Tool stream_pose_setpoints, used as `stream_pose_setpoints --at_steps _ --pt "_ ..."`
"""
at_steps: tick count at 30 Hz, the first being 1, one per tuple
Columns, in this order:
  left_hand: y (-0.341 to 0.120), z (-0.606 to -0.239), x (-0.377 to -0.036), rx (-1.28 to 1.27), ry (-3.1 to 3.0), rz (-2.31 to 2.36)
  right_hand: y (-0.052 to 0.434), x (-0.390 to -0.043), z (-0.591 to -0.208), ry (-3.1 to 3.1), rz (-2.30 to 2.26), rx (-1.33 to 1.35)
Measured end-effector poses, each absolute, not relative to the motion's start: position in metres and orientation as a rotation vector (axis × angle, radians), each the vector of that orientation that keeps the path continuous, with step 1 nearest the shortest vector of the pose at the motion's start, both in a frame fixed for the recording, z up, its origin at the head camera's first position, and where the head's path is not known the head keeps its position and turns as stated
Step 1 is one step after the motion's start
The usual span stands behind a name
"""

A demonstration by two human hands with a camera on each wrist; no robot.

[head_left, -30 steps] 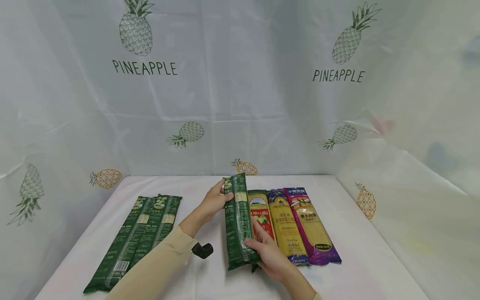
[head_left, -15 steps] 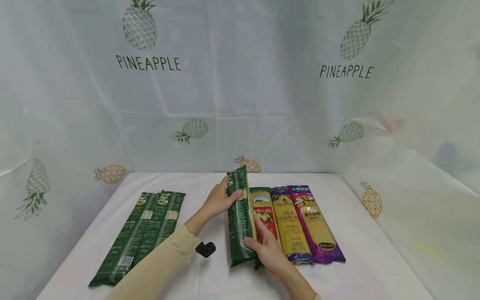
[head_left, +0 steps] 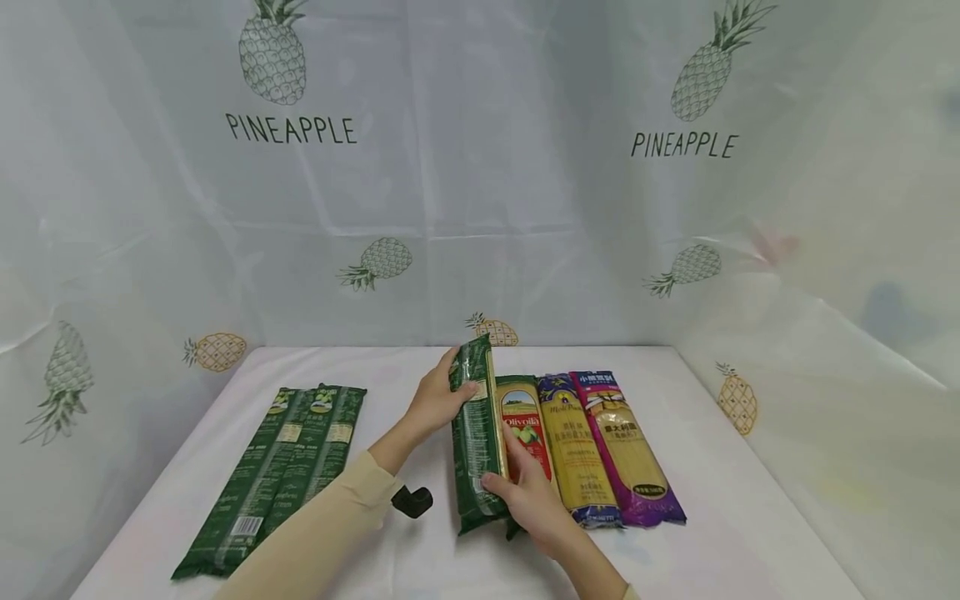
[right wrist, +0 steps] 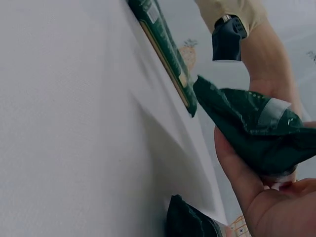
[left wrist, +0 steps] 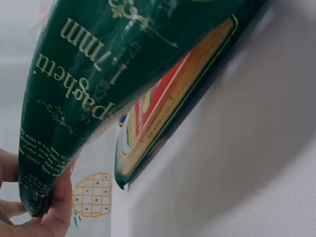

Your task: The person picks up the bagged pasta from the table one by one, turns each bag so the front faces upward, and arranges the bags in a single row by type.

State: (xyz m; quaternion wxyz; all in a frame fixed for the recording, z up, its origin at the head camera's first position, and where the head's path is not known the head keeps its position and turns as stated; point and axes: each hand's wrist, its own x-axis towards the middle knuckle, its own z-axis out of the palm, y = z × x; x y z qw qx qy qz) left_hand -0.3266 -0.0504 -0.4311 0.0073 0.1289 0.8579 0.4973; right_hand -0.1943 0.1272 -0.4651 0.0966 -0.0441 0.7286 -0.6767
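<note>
Both hands hold a green pack of spaghetti tilted above the table, its printed back towards me and its far end raised. My left hand grips the far end, thumb across the back. Lower down, my right hand grips the right edge near the bottom, thumb on the back. In the left wrist view the pack shows "Spaghetti 1.7mm". The right wrist view catches its crimped bottom end over the right hand. Just right lies a green-edged Olivoilà pasta pack, partly hidden by the right hand.
On the right lie a yellow-and-blue pasta pack and a purple one, side by side. Two green spaghetti packs lie face down on the left, beneath the left forearm. A black wrist-camera piece shows beside the left sleeve.
The held spaghetti pack has turned slightly on its long axis, so its right side edge shows. My left thumb sits further across its back. The packs on the table stay put.
</note>
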Motion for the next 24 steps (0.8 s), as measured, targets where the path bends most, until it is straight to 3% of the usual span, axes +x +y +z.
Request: stream_pose_setpoints --at_steps 24 --pt "-0.056 -0.424 -0.328 0.319 2.406 1.780 0.140 -0.196 -0.474 1.503 -2.210 -0.157"
